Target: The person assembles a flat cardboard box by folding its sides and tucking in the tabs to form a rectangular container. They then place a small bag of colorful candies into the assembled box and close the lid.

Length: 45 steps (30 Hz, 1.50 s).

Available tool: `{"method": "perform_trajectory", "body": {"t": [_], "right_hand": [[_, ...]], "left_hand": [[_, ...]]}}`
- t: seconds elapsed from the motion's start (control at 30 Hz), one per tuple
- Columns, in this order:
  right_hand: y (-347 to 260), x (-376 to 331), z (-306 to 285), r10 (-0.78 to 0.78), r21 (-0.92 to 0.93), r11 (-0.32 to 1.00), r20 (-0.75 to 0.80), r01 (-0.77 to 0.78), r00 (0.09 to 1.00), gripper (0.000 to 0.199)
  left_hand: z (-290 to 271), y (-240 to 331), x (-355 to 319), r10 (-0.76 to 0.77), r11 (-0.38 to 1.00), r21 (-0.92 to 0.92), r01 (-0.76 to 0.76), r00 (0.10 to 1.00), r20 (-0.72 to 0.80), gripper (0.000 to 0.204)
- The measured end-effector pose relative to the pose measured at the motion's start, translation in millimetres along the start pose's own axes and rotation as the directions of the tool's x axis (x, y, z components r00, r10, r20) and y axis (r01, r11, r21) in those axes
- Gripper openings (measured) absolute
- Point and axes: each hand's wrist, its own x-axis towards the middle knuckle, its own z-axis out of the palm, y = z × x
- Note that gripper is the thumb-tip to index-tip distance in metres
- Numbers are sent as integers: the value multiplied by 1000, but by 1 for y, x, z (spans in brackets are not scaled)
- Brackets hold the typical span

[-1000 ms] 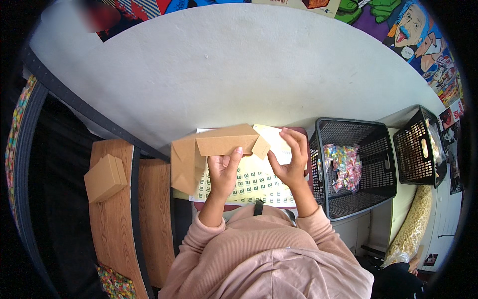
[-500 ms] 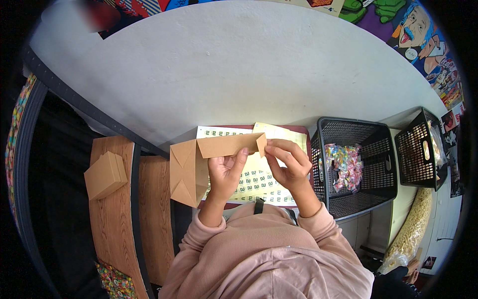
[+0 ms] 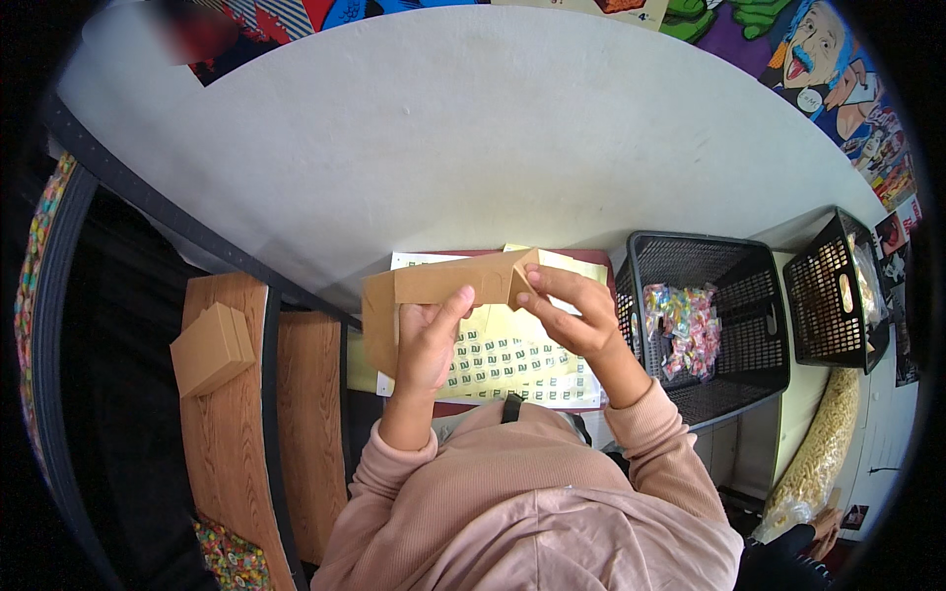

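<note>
A brown cardboard box (image 3: 434, 280), partly opened out, is held up in front of my body. My left hand (image 3: 431, 340) grips it from below, its thumb lying over the front of a long panel. At that panel's right end, my right hand (image 3: 576, 310) pinches a short folded flap (image 3: 519, 281) between thumb and fingers. The left side of the box is turned away, so its inside is mostly hidden. Below both hands lie white and pale yellow sheets (image 3: 522, 366) printed with rows of small round dark marks.
To the right stands a black mesh basket (image 3: 754, 379) with colourful wrapped sweets (image 3: 685, 330) inside. Beyond it are a smaller black basket (image 3: 808, 305) and a long clear bag of yellowish pieces (image 3: 820, 458). Another brown box (image 3: 212, 350) rests on the wooden shelf (image 3: 222, 443) at left.
The box has tilted, and its left end has swung right and away from view. My right hand has shifted slightly left, with the end flap bent at a different angle.
</note>
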Motion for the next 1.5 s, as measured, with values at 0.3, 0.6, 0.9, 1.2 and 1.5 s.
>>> {"method": "perform_trajectory", "body": {"t": [0.3, 0.6, 0.9, 1.2, 1.5], "right_hand": [[-18, 21, -6, 437, 291, 817, 250, -497, 864, 43], [-20, -77, 29, 619, 268, 588, 458, -763, 638, 28], [-20, -151, 58, 676, 136, 603, 435, -786, 595, 26], [-28, -146, 65, 777, 210, 476, 355, -854, 520, 15], [-36, -48, 19, 836, 354, 382, 261, -854, 482, 15]], "left_hand": [[-1, 10, -5, 26, 979, 196, -45, 994, 102, 21], [-51, -95, -4, -210, 946, 242, 216, 976, -54, 10], [-79, -169, -4, -304, 937, 170, 306, 952, -38, 26], [-78, -182, -12, -141, 985, 105, 136, 989, 49, 37], [-10, -84, -8, 108, 994, 12, -110, 988, 110, 38]]}}
